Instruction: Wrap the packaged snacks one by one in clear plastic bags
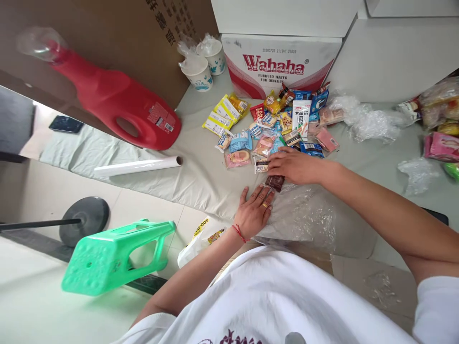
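Observation:
My left hand [255, 212] lies flat, palm down, fingers stretched out, beside a clear plastic bag [304, 215] at the table's near edge. Its fingertips reach the lower edge of a dark brown snack packet [275, 183]. My right hand [296, 166] rests palm down over the near side of the snack pile, with fingers extended to the left. The brown packet shows partly below it; whether the fingers grip it is hidden. Around them lie a pink packet [238, 158], a light blue packet [241, 141], yellow packets [222, 114] and a white packet [301, 117].
A Wahaha carton [276, 67] stands behind the snacks, near two paper cups [198, 74]. At left are a red jug [122, 102] and a white roll [138, 166]. Crumpled clear plastic [376, 122] lies right. A green stool [118, 258] is at lower left.

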`<state>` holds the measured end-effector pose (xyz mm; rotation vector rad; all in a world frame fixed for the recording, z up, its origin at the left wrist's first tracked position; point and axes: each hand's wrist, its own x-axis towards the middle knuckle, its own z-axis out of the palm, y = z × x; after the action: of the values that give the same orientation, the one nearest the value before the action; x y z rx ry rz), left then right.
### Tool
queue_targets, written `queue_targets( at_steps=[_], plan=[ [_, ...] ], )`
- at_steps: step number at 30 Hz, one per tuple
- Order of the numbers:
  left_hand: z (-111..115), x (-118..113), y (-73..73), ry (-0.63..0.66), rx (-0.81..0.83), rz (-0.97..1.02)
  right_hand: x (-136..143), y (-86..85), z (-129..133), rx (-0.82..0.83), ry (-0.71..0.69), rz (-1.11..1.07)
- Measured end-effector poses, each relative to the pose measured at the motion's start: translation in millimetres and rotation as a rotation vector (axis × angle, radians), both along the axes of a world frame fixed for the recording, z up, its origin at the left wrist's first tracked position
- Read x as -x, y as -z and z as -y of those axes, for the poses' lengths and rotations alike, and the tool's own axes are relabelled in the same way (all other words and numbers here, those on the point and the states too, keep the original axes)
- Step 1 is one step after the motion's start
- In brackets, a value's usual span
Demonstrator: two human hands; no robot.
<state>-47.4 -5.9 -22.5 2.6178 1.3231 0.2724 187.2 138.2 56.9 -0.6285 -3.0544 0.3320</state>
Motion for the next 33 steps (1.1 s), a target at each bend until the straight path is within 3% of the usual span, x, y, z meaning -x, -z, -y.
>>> queue_targets(
  at_steps=[4, 8, 11, 15, 17, 19, 21, 24, 26, 29, 33],
  plan=[
    [1, 0, 0.5, -0.007, -0.007, -0.005, 5, 17.3, 4, -0.080, 0.013, 0.068],
    [0, -1, -0.7, -0.017, -0.001, -0.015, -24, 15.1, 7, -0.123, 0.182, 0.107],
    [-8, -4, -3.2, -0.043, 0.044, -0.025, -59, 1.1, 16, -0.105, 0.448, -0.008],
    [-29, -11, -5.6, -0.101, 0.081, -0.024, -93, -31.3, 50, -0.037, 0.834, -0.364],
    [-39, -14, -5.5, -0.102, 0.049, -0.010, -90, -43.6, 73, 0.059, 0.863, -0.469],
    [-45, -16, -4.8, -0.082, 0.010, 0.000, -75, -46.1, 93, 0.157, 0.792, -0.465],
    [-47, -16, -4.6, -0.062, 0.003, -0.001, -53, -37.1, 108, 0.202, 0.698, -0.376],
    [-47, -15, -6.1, -0.093, 0.042, -0.017, -23, -8.2, 120, 0.166, 0.619, -0.168],
    [-46, -13, -7.7, -0.135, 0.062, -0.031, -12, 13.5, 126, 0.114, 0.632, -0.058],
    [-47, -12, -9.3, -0.173, 0.070, -0.055, -8, 37.8, 134, 0.078, 0.696, -0.059],
    [-47, -13, -9.8, -0.192, 0.073, -0.072, -5, 48.1, 144, 0.078, 0.759, -0.127]
  ],
)
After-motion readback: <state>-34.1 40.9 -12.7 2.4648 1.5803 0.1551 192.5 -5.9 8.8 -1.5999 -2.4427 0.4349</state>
